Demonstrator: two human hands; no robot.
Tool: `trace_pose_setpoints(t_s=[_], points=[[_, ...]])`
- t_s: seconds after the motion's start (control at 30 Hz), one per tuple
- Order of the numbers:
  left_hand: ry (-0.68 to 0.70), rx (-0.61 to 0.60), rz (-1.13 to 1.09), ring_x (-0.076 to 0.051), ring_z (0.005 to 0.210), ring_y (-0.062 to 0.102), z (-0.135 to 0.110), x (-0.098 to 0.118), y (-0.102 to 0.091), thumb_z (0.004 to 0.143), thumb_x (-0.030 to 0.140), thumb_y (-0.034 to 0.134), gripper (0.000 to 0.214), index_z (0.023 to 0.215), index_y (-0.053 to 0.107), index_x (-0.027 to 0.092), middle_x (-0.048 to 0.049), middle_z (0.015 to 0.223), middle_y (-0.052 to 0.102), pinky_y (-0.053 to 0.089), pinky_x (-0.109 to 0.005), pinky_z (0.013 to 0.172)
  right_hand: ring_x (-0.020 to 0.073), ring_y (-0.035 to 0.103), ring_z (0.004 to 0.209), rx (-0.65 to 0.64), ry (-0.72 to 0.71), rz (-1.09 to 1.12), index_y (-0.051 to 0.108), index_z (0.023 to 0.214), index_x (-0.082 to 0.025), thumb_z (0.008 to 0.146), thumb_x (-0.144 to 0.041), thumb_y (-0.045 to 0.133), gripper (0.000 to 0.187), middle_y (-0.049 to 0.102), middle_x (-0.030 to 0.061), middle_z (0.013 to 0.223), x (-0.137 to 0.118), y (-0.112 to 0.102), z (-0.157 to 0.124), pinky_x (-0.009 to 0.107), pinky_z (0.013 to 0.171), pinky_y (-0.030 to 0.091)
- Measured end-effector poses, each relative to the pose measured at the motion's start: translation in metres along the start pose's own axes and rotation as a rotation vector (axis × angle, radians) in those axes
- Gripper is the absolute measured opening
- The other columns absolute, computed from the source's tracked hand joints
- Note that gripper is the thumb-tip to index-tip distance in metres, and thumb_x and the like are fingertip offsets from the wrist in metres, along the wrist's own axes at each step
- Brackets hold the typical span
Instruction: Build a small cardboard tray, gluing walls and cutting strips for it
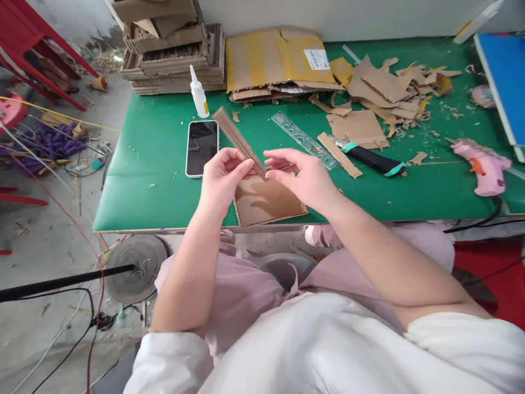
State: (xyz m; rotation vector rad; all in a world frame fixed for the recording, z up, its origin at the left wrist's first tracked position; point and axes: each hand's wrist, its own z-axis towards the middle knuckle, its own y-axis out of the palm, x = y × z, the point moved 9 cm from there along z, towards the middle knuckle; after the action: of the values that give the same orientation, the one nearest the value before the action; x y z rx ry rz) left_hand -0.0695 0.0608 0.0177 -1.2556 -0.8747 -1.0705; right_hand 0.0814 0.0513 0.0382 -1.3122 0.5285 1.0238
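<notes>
My left hand (223, 178) is closed, pinching a bundle of narrow cardboard strips (238, 137) between thumb and fingers. The strips slant up and to the left above the table. At their lower end is my right hand (305, 178), thumb and fingers parted; whether its fingertips touch the strips I cannot tell. Beneath both hands a square cardboard piece (268, 205) with raised edges lies at the table's front edge, partly in shadow. A phone (202, 148) with a dark screen rests left of the strips, and a white glue bottle (199, 97) stands behind it.
On the green table (143, 164) lie a clear ruler (301, 138), a utility knife (373, 158), a loose cardboard strip (339, 156) and a pink glue gun (484, 167). Cardboard scraps (385, 87), a yellow-taped flattened box (279, 60) and stacked cardboard (172, 54) fill the back.
</notes>
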Motion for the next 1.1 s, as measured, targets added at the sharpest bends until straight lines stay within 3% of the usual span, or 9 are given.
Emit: trace_pose_setpoints(t_s=[0.13, 0.3, 0.43, 0.67, 0.83, 1.1], points=[[-0.054, -0.053, -0.01, -0.013, 0.074, 0.068, -0.003, -0.008, 0.005, 0.081, 0.026, 0.06, 0.007, 0.083, 0.057, 0.02, -0.0007, 0.081, 0.07, 0.053, -0.025, 0.066, 0.0165, 0.066, 0.082, -0.003, -0.037, -0.101, 0.071, 0.096, -0.024, 0.083, -0.022, 0.06, 0.017, 0.073, 0.0003, 0.095, -0.008, 0.009, -0.001, 0.032, 0.078, 0.053], [-0.012, 0.231, 0.284, -0.013, 0.075, 0.066, -0.001, -0.013, -0.047, 0.078, 0.018, 0.058, 0.009, 0.084, 0.064, 0.019, 0.0011, 0.08, 0.071, 0.052, -0.024, 0.07, 0.0192, 0.064, 0.086, -0.006, -0.11, -0.409, 0.075, 0.088, -0.022, 0.082, -0.017, 0.061, 0.016, 0.073, 0.0031, 0.09, 0.009, -0.005, 0.003, 0.033, 0.081, 0.05], [-0.005, 0.251, 0.335, -0.012, 0.075, 0.066, -0.002, -0.016, -0.064, 0.082, 0.023, 0.053, 0.016, 0.09, 0.067, 0.02, 0.0006, 0.082, 0.071, 0.051, -0.023, 0.073, 0.0227, 0.061, 0.089, -0.062, -0.118, -0.562, 0.075, 0.084, -0.024, 0.085, -0.021, 0.058, 0.018, 0.071, 0.0048, 0.087, 0.028, -0.001, 0.005, 0.039, 0.08, 0.049], [0.049, 0.068, 0.5, -0.015, 0.084, 0.065, -0.006, -0.007, -0.038, 0.082, 0.02, 0.054, 0.021, 0.094, 0.071, 0.018, -0.0032, 0.097, 0.072, 0.051, -0.025, 0.075, 0.0241, 0.054, 0.091, -0.019, -0.153, -0.604, 0.076, 0.084, -0.025, 0.084, -0.025, 0.061, 0.015, 0.068, 0.0053, 0.083, 0.031, 0.008, 0.01, 0.041, 0.084, 0.047], [0.129, -0.033, 0.536, -0.017, 0.091, 0.066, -0.006, -0.008, -0.02, 0.08, 0.014, 0.057, 0.018, 0.087, 0.073, 0.017, -0.0038, 0.095, 0.073, 0.052, -0.027, 0.084, 0.0235, 0.055, 0.093, 0.0, -0.215, -0.645, 0.076, 0.088, -0.023, 0.084, -0.023, 0.061, 0.016, 0.068, 0.0071, 0.091, 0.026, 0.011, 0.013, 0.04, 0.083, 0.047], [0.133, -0.031, 0.698, -0.019, 0.087, 0.066, -0.008, -0.008, -0.011, 0.082, 0.013, 0.055, 0.019, 0.087, 0.073, 0.018, -0.0046, 0.092, 0.073, 0.051, -0.029, 0.078, 0.0231, 0.057, 0.09, -0.039, -0.271, -0.703, 0.076, 0.091, -0.02, 0.088, -0.023, 0.055, 0.021, 0.072, 0.0086, 0.091, 0.029, 0.022, 0.014, 0.039, 0.078, 0.048]])
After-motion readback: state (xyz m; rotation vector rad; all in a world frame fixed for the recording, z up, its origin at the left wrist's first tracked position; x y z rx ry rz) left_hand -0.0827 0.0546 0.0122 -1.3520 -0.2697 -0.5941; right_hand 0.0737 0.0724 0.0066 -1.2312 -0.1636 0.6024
